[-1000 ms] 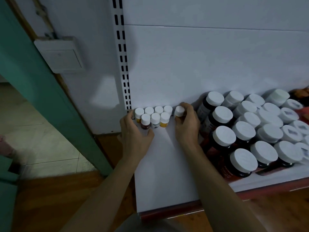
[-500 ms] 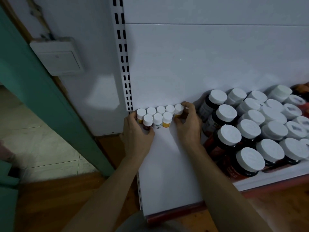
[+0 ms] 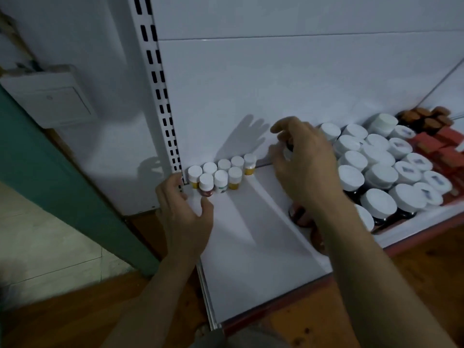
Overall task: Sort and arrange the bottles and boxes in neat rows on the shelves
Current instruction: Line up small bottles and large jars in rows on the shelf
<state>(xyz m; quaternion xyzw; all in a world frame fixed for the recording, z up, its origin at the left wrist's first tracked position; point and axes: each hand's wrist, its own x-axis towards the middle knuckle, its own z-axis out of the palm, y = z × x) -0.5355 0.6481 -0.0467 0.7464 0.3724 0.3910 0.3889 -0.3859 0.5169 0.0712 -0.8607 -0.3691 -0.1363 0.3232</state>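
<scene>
Nearest the front lip, the shelf (image 3: 251, 259) lies bare between the two forearms, and that wide white strip is the best room for moving. Past its left edge there is only a drop to the wooden floor (image 3: 75, 310). Further in, the left hand (image 3: 184, 214) rests at the shelf's left corner, fingers loosely curled and pinching nothing, thumb just beside the front row of the small bottles (image 3: 221, 175). These stand in two tight rows against the slotted upright (image 3: 160, 101) and the back panel (image 3: 276, 84). A nudge from that thumb would likely topple the front ones into each other, or push one off the left edge. To the right, the right hand (image 3: 305, 167) is curled over something dark and white, but I cannot tell whether it grips it. Its forearm passes over the nearest of the crowded big jars (image 3: 381, 177), so a careless sweep of the wrist could knock several down. Red boxes (image 3: 442, 149) wait at the far right.
</scene>
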